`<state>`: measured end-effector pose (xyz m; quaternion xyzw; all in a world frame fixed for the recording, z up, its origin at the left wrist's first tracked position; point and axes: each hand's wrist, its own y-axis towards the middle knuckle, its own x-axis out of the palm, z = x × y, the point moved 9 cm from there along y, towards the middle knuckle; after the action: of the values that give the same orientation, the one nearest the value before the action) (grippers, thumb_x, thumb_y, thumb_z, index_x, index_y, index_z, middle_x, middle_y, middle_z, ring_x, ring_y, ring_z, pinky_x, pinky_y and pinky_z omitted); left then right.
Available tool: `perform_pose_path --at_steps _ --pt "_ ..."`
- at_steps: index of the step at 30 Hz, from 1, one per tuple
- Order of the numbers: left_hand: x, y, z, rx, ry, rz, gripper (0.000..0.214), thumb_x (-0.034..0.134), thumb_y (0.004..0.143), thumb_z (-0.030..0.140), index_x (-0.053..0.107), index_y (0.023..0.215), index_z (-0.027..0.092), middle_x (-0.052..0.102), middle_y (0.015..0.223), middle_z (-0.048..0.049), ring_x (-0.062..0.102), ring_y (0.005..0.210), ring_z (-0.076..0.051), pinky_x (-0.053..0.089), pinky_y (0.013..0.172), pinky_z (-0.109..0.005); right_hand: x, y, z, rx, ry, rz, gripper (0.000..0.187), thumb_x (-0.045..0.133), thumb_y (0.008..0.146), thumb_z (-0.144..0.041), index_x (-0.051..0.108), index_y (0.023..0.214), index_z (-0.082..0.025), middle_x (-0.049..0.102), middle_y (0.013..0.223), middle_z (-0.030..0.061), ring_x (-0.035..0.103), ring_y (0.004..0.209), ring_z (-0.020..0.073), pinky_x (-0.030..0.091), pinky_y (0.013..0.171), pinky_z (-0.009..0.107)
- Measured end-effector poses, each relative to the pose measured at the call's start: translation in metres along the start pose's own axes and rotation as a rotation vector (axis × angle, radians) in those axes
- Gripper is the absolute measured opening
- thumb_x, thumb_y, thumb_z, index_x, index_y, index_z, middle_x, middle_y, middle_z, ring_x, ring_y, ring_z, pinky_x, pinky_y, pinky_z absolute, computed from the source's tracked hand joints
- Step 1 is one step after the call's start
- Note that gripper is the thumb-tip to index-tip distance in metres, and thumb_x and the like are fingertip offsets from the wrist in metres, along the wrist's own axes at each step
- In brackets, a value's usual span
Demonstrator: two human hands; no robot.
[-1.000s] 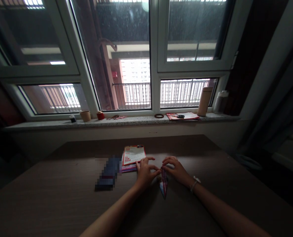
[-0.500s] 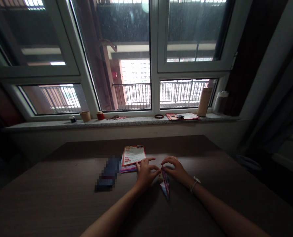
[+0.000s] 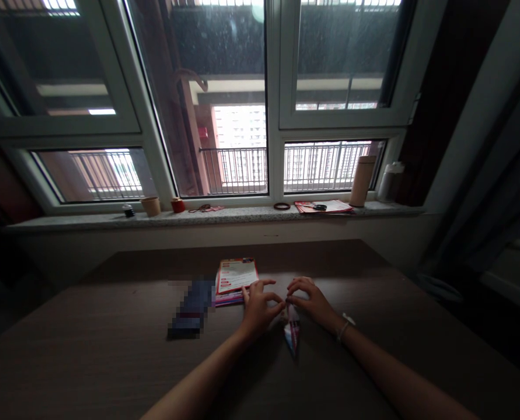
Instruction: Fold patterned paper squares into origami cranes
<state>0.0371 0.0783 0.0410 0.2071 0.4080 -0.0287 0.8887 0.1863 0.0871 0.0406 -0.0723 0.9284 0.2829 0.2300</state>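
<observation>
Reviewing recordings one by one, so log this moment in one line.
right hand: pinching far end of folded paper; left hand: at same end; beside left hand: printed sheets; windowsill: tan cup

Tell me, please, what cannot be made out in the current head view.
All in the head view:
Folded paper: upper end covered by the fingers of the left hand and right hand, leaving their exact grip unclear.
Red-bordered card: text too small to read.
Dark blue item: details lost in pixelation.
Left forearm and right forearm: cut off by the bottom edge.
</observation>
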Motion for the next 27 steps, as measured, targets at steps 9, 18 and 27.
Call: perform_pose_path --at_steps 9,18,27 --pt "-0.0063 -0.0009 -0.0032 -0.022 -0.011 0.06 0.007 0.07 0.077 0.031 0.074 0.072 0.028 0.059 0.122 -0.0032 0.044 0.12 -0.028 0.009 0.108 -0.062 0.0012 0.0012 0.0056 0.03 -0.019 -0.006 0.024 0.062 0.082 -0.044 0.069 0.076 -0.022 0.066 0.093 0.0048 0.054 0.099 0.0227 0.038 0.093 0.038" --pt "-0.0081 -0.0013 -0.0022 -0.019 -0.044 0.069 0.006 0.069 0.078 0.033 0.074 0.077 0.029 0.059 0.122 -0.0032 0.045 0.121 -0.029 0.011 0.108 -0.061 0.0048 0.0003 0.0029 0.003 -0.049 -0.018 0.024 0.061 0.083 -0.045 0.069 0.077 -0.023 0.065 0.092 0.0038 0.054 0.099 0.0218 0.037 0.093 0.037" --pt "-0.007 -0.0009 -0.0039 -0.026 -0.036 0.046 0.008 0.069 0.078 0.034 0.074 0.075 0.029 0.06 0.122 -0.0029 0.044 0.121 -0.03 0.01 0.109 -0.062 0.0071 -0.0006 -0.0012 -0.018 -0.059 -0.049 0.024 0.059 0.085 -0.047 0.069 0.081 -0.025 0.064 0.094 0.0039 0.053 0.102 0.0227 0.036 0.094 0.038"
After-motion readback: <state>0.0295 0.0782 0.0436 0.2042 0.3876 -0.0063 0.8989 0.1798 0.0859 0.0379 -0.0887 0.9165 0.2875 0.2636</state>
